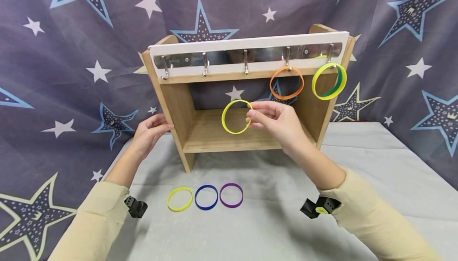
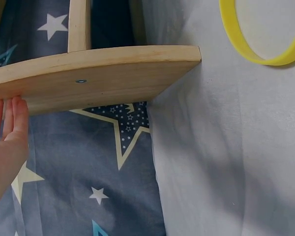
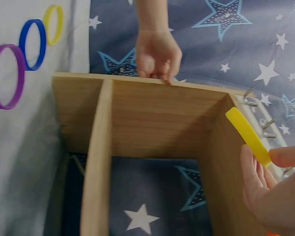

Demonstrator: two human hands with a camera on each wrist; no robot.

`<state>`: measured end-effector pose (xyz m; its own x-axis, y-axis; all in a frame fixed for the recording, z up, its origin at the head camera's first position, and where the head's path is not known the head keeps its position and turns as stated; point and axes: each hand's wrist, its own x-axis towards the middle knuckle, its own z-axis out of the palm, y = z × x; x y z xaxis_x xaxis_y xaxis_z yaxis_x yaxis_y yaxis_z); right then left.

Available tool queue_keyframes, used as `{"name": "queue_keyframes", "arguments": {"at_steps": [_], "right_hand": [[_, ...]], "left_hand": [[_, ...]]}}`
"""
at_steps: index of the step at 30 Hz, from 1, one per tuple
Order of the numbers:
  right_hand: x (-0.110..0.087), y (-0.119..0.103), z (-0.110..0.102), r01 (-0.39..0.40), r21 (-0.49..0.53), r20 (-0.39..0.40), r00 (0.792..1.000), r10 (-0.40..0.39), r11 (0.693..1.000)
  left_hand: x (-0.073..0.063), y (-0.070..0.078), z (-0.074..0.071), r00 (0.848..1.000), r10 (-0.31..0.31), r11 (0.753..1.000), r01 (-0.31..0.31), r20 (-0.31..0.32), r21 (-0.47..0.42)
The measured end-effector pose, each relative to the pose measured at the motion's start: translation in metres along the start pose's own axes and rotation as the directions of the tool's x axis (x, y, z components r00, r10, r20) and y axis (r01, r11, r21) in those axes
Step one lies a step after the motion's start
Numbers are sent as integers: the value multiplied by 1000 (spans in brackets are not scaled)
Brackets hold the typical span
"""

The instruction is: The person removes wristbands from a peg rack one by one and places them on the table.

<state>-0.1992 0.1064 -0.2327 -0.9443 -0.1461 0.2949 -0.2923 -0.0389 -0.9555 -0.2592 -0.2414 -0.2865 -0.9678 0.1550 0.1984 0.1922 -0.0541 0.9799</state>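
My right hand (image 1: 277,122) pinches a yellow silicone wristband (image 1: 224,122) between thumb and fingers, in front of the wooden shelf (image 1: 222,144). In the right wrist view that band (image 3: 248,137) appears edge-on beside the hooks. My left hand (image 1: 148,136) rests its fingertips on the outside of the shelf's left side panel, its fingers fairly straight in the left wrist view. Along the shelf's top runs a metal hook rail (image 1: 229,57). An orange wristband (image 1: 273,92) hangs from one hook; a yellow wristband (image 1: 344,81) and a green wristband (image 1: 332,91) share the rightmost.
On the grey cloth (image 1: 272,229) before the shelf lie a yellow wristband (image 1: 169,202), a blue wristband (image 1: 196,201) and a purple wristband (image 1: 242,194) in a row. A star-patterned curtain (image 1: 118,70) hangs behind. Three hooks to the left carry no bands.
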Motion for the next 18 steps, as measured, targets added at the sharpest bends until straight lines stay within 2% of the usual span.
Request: {"name": "queue_keyframes", "arguments": {"at_steps": [11,18], "right_hand": [[-5,28,-7,-124,12,51,991,123,992],[-8,40,-11,-247,11,120,962,244,969]], "left_hand": [[0,0,0,1000,-4,1000,4,-7,5],[1,-1,1,1000,11,1000,-11,-2,1]]}}
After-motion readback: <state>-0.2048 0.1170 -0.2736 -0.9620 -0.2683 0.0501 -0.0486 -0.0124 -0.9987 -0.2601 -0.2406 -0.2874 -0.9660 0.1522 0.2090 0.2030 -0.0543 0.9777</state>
